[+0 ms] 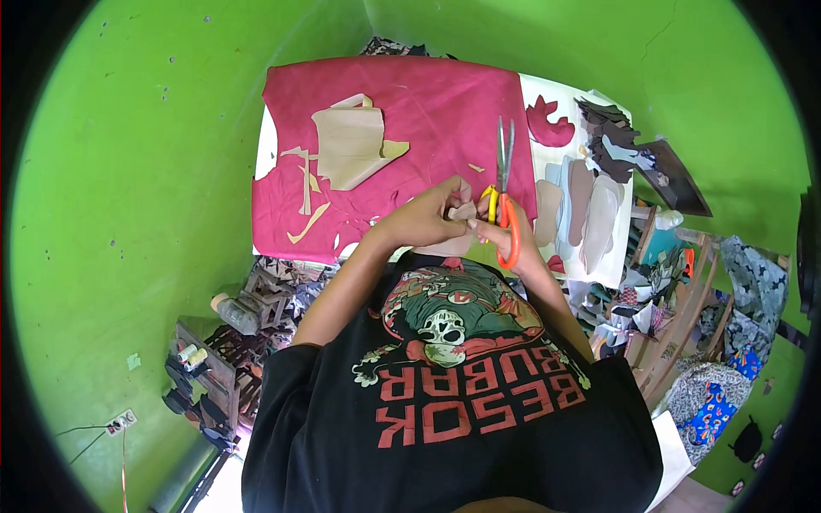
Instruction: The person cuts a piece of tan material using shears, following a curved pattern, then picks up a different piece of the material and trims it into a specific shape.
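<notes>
Scissors (503, 186), pointing to twelve o'clock, sit gripped in the right hand (523, 244); the left hand (426, 215) pinches a beige piece (463, 211).

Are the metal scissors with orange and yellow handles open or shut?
Slightly open: the scissors' pointed blades show a narrow gap toward their tips.

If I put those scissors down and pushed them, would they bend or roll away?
The scissors probably wouldn't bend, because their blades look like shiny metal. They'd likely slide instead of roll, since they look long and flat, with an orange loop. The blades might swing a bit, as their tips stand slightly apart.
</notes>
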### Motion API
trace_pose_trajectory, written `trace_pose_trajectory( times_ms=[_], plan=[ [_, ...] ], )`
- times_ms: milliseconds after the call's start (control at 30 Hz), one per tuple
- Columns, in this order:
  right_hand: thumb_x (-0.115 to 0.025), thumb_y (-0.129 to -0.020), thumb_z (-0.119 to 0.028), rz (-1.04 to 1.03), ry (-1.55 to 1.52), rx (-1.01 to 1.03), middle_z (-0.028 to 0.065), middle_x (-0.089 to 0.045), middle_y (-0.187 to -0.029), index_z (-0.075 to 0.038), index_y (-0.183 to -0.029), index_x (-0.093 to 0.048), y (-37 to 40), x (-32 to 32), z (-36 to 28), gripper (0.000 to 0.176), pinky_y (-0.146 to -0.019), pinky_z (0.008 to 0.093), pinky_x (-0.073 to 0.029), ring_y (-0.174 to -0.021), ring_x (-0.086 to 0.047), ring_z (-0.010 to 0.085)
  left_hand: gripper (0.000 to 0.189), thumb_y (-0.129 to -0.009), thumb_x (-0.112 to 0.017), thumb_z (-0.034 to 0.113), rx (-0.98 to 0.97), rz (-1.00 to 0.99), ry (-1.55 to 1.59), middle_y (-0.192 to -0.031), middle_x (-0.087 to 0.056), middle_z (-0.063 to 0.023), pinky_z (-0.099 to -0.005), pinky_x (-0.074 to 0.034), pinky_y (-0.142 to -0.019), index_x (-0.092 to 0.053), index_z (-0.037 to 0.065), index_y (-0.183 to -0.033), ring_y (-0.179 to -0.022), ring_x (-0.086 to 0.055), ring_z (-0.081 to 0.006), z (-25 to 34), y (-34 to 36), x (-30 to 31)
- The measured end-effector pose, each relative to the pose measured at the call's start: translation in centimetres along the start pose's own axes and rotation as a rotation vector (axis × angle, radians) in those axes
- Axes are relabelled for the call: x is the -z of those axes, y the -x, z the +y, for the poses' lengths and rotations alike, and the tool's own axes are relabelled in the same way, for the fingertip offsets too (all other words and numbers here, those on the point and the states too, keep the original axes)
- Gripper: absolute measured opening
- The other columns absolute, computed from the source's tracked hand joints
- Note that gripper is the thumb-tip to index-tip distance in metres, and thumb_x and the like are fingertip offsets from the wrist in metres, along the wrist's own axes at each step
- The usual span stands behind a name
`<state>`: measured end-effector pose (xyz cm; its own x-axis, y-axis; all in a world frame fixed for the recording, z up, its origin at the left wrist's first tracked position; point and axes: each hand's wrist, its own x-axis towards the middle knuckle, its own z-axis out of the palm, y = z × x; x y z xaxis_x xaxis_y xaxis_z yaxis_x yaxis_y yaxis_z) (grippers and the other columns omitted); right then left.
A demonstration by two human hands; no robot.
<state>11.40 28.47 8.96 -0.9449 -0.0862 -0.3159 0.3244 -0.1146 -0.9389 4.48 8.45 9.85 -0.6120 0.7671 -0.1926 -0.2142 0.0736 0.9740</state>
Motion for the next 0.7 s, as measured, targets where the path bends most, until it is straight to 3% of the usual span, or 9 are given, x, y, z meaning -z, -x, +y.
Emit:
trace_pose_trajectory(
  times_ms=[100,267,333,433,467,500,567,600,700],
  plan=[
    [-0.075,-0.081,-0.005,-0.014,0.171,0.078,0.0039,-0.054,-0.077,-0.003,-0.099,-0.052,-0.4,0.1,0.5,0.030,-0.059,0.0295,-0.045,-0.065,-0.057,0.0135,0.038,-0.086,-0.072,0.005,0.082,0.015,-0.005,-0.100,-0.061,-0.0093,-0.0278,-0.047,-0.072,-0.044,0.006,-0.112,-0.087,-0.055,-0.0095,0.6,0.5,-0.1],
    [-0.076,-0.080,-0.005,0.133,-0.132,-0.018,0.0036,-0.054,-0.079,-0.003,-0.098,-0.052,-0.3,-0.2,0.1,0.030,-0.054,0.0291,-0.044,-0.059,-0.055,0.0136,0.042,-0.088,-0.070,0.004,0.053,0.091,-0.016,-0.101,-0.061,-0.0071,-0.0257,-0.043,-0.068,-0.041,0.006,-0.118,-0.085,-0.053,-0.0090,-0.5,0.5,-0.1],
    [-0.075,-0.080,-0.004,0.215,-0.129,-0.005,0.0039,-0.054,-0.078,-0.003,-0.098,-0.051,-0.5,-0.2,0.2,0.030,-0.054,0.0293,-0.045,-0.059,-0.055,0.0140,0.026,-0.092,-0.067,0.010,-0.198,0.603,-0.277,-0.098,-0.061,-0.0048,-0.0286,-0.043,-0.067,-0.048,0.004,-0.107,-0.081,-0.053,-0.0100,-3.7,-0.1,0.0],
    [-0.073,-0.081,-0.002,0.348,-0.162,0.008,0.0049,-0.055,-0.078,-0.003,-0.097,-0.051,-0.5,0.1,0.5,0.027,-0.055,0.0301,-0.045,-0.062,-0.057,0.0146,0.022,-0.096,-0.063,0.019,0.096,0.627,-0.349,-0.083,-0.059,-0.0040,-0.0315,-0.044,-0.067,-0.052,0.002,-0.089,-0.075,-0.053,-0.0129,-5.3,1.4,1.4],
    [-0.073,-0.081,-0.001,0.377,-0.235,0.070,0.0052,-0.055,-0.079,-0.003,-0.097,-0.051,-0.6,0.3,0.8,0.027,-0.056,0.0303,-0.046,-0.064,-0.058,0.0147,0.045,-0.102,-0.054,0.040,0.236,0.522,-0.449,-0.075,-0.062,-0.0070,-0.0322,-0.047,-0.071,-0.062,-0.001,-0.084,-0.073,-0.057,-0.0165,-4.6,2.2,1.5],
    [-0.072,-0.082,-0.001,0.401,-0.308,0.132,0.0056,-0.056,-0.079,-0.004,-0.098,-0.051,-0.6,0.5,1.0,0.027,-0.058,0.0306,-0.048,-0.066,-0.059,0.0149,0.045,-0.102,-0.054,0.040,0.238,0.517,-0.454,-0.075,-0.062,-0.0070,-0.0322,-0.047,-0.071,-0.062,-0.001,-0.084,-0.073,-0.057,-0.0165,-3.7,2.6,1.0],
    [-0.071,-0.083,0.000,0.408,-0.372,0.104,0.0062,-0.057,-0.083,-0.004,-0.100,-0.049,-0.8,0.9,1.4,0.028,-0.062,0.0310,-0.050,-0.070,-0.061,0.0157,0.071,-0.104,-0.039,0.060,0.589,0.117,-0.254,-0.076,-0.068,-0.0124,-0.0351,-0.051,-0.079,-0.072,-0.002,-0.097,-0.078,-0.064,-0.0226,-2.7,3.2,0.2],
    [-0.071,-0.084,0.000,0.427,-0.396,0.101,0.0067,-0.058,-0.085,-0.004,-0.101,-0.049,-0.9,1.1,1.6,0.029,-0.064,0.0312,-0.051,-0.071,-0.062,0.0162,0.088,-0.102,-0.023,0.071,0.601,-0.094,-0.300,-0.103,-0.073,-0.0172,-0.0373,-0.051,-0.092,-0.066,-0.001,-0.127,-0.100,-0.067,-0.0253,-2.6,3.1,0.0],
    [-0.071,-0.084,0.001,0.411,-0.456,0.081,0.0079,-0.060,-0.089,-0.004,-0.107,-0.048,-0.7,1.6,1.9,0.033,-0.067,0.0315,-0.053,-0.071,-0.064,0.0173,0.093,-0.099,-0.022,0.076,0.301,-0.057,-0.042,-0.116,-0.069,-0.0171,-0.0353,-0.047,-0.098,-0.057,-0.002,-0.136,-0.110,-0.063,-0.0229,-2.5,2.0,-2.5]
  ],
)
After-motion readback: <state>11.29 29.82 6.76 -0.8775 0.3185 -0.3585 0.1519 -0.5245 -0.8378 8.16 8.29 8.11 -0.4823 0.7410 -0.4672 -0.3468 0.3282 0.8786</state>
